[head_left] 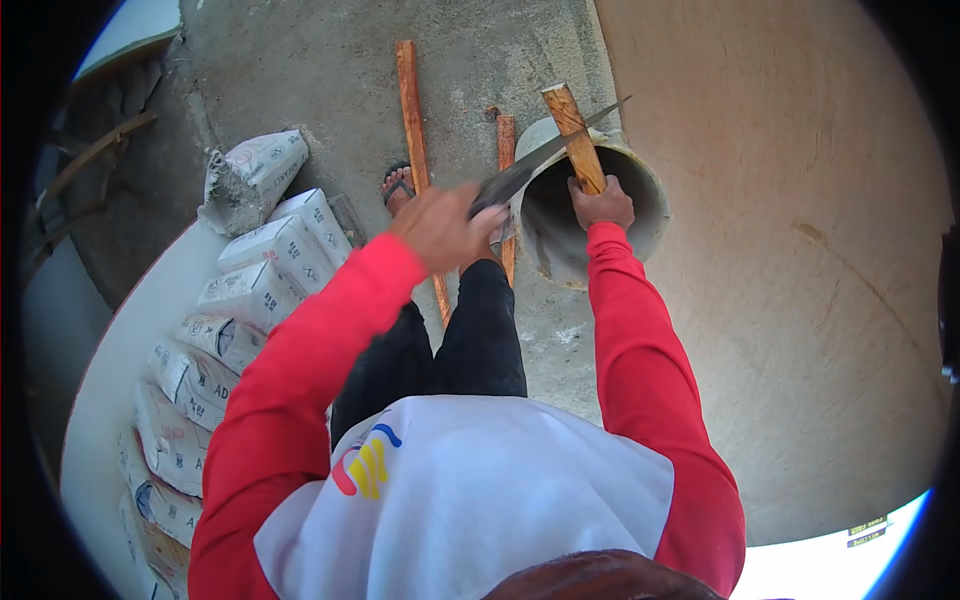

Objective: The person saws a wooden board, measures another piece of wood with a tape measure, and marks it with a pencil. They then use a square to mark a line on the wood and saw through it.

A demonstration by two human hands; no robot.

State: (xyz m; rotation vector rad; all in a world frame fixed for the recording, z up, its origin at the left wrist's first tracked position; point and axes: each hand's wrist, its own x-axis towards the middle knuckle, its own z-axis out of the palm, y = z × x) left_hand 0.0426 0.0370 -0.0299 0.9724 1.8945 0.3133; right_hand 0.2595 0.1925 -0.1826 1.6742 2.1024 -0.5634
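My left hand (447,226), slightly blurred, is closed around the handle end of a handsaw (522,172). Its long dark blade tapers toward the upper right and crosses a short wooden piece (572,122); the teeth are too small to make out. The fingers of my right hand (604,204) wrap the lower end of that wood, over the mouth of a round, hollow grey cylinder (655,212). The wood slants up and left across the cylinder's rim, its cut end pointing away from me.
Two reddish wooden strips (411,110) lie on the concrete floor (300,60) near my sandalled foot (398,184). Printed white sacks (285,250) are stacked at left, one torn sack (255,180) at the far end. A large plywood sheet (780,300) covers the right side.
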